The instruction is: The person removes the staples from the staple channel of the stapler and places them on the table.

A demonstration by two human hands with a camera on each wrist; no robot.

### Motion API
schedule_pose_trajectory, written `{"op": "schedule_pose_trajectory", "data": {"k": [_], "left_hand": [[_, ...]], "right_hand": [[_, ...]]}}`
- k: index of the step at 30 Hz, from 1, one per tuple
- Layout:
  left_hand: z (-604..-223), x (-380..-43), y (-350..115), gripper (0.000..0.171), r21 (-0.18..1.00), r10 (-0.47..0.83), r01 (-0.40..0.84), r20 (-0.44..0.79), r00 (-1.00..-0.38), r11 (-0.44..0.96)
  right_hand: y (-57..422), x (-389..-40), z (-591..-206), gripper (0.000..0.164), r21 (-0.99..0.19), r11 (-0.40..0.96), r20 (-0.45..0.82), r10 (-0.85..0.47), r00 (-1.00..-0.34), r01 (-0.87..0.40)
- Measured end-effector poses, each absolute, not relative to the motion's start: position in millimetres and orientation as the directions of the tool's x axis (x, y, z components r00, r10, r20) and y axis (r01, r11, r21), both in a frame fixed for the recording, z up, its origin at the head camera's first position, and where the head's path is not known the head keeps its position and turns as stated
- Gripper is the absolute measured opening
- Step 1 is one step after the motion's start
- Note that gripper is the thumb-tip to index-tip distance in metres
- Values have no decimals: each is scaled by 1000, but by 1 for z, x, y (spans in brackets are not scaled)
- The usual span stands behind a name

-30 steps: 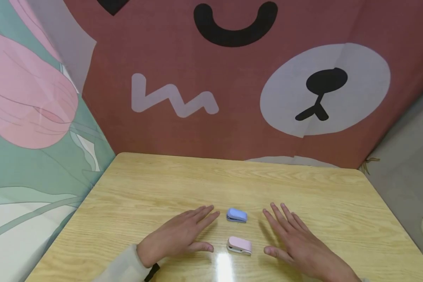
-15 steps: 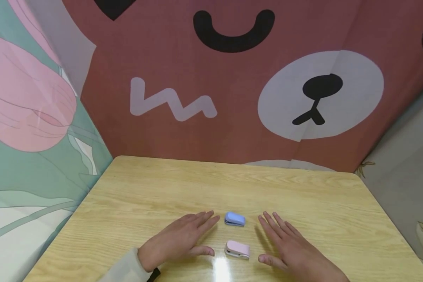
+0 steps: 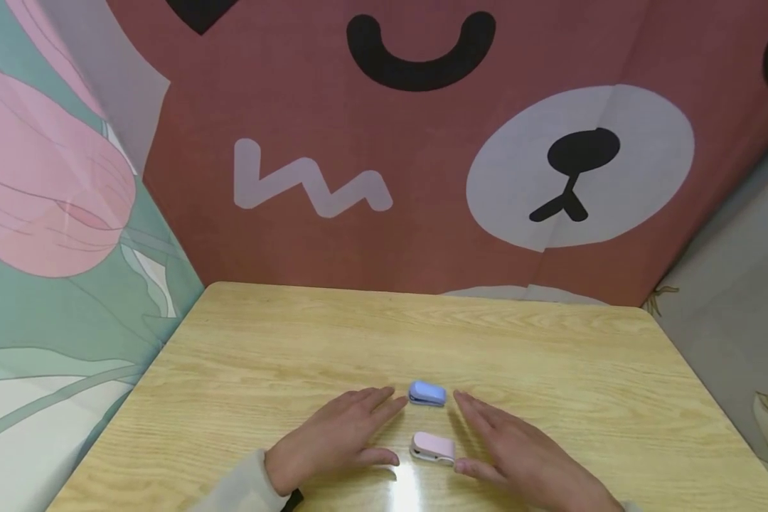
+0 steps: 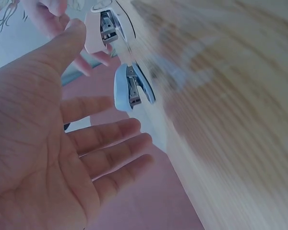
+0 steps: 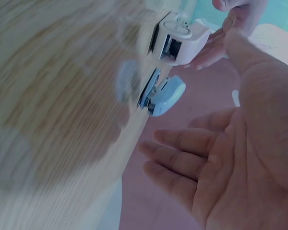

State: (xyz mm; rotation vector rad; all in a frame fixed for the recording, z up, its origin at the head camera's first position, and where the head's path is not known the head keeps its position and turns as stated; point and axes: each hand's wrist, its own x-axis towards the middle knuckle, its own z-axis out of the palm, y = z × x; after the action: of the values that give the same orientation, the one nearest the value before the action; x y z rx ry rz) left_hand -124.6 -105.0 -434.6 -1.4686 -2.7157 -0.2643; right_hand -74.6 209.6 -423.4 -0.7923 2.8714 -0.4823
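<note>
Two small staplers lie on the wooden table, one behind the other. The blue stapler (image 3: pixel 427 393) is the farther one, and the pink stapler (image 3: pixel 432 446) sits nearer the person. On their left is my left hand (image 3: pixel 339 434), palm inward with fingers extended and thumb apart; its fingertips come close to the blue stapler. My right hand (image 3: pixel 525 455) is on the other side, fingers straight, its thumb tip right at the pink stapler's end. Both wrist views show bare palms holding nothing, with the blue stapler (image 4: pixel 127 87) and pink stapler (image 5: pixel 180 40) beyond the fingers.
The light wooden table (image 3: pixel 281 334) runs back to a reddish cloth (image 3: pixel 320 249) printed with a bear face. A floral cloth (image 3: pixel 57 299) hangs on the left, and a greyish one (image 3: pixel 736 270) on the right. Light glares off the table's near part.
My right hand has moved left, closer to the staplers, and its fingers have come together. My left hand has shifted slightly right. Both staplers stay in place on the table.
</note>
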Motion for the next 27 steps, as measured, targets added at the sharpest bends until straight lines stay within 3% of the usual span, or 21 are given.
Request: {"op": "schedule_pose_trajectory", "data": {"k": [8, 15, 24, 27], "left_hand": [[-435, -123, -92, 66, 63, 808, 818, 130, -575, 572], [-435, -122, -84, 57, 26, 816, 829, 160, -555, 558], [-434, -123, -77, 45, 65, 807, 820, 149, -572, 569], [-434, -123, -74, 38, 98, 803, 815, 141, -579, 571]], "right_hand": [[200, -76, -425, 73, -260, 761, 71, -599, -798, -595], [191, -82, -425, 57, -189, 718, 113, -662, -741, -670], [180, -91, -431, 48, -146, 644, 269, -705, -656, -751], [175, -91, -432, 49, -171, 636, 272, -703, -657, -752]]}}
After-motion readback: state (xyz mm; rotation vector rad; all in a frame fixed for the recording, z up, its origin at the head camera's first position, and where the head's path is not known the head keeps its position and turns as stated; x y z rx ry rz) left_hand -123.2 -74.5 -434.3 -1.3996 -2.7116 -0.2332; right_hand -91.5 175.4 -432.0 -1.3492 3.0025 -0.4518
